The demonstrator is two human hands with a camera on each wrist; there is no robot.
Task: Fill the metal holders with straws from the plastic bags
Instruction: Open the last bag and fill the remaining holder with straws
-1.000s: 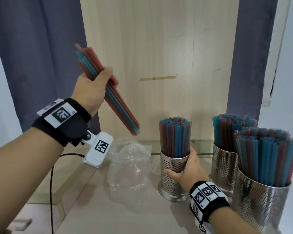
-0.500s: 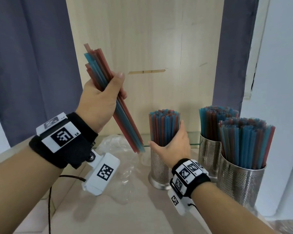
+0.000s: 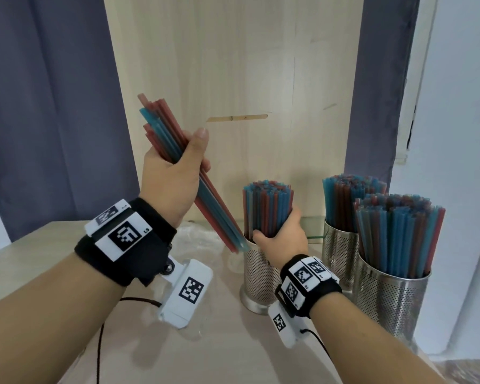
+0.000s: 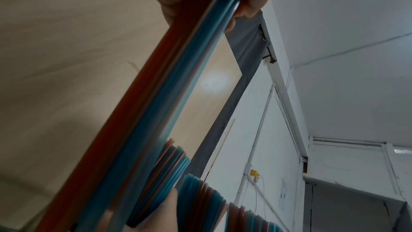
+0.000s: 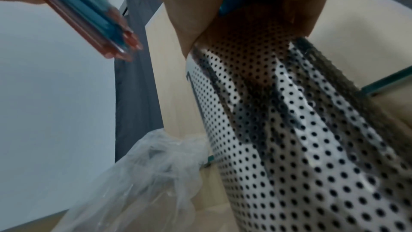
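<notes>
My left hand (image 3: 175, 167) grips a slanted bundle of red and blue straws (image 3: 172, 139), raised above the counter. The bundle's lower tips (image 3: 237, 246) hang just left of the rim of a perforated metal holder (image 3: 257, 273). That holder is packed with upright straws (image 3: 266, 206), and my right hand (image 3: 281, 236) wraps around these straws right at the rim. In the right wrist view the holder's dotted wall (image 5: 289, 138) fills the frame, with the bundle's tips (image 5: 120, 41) at upper left. The left wrist view looks down the held bundle (image 4: 160, 112).
Two more full metal holders stand to the right, one behind (image 3: 340, 253) and one nearer (image 3: 391, 297). A crumpled clear plastic bag (image 3: 203, 239) lies on the wooden counter (image 3: 219, 342) behind my left wrist. A wood panel and grey curtains rise behind.
My right hand slid up from the holder's metal wall to grip the straws at its rim. The left hand brought the bundle right and down, its tips now near that rim.
</notes>
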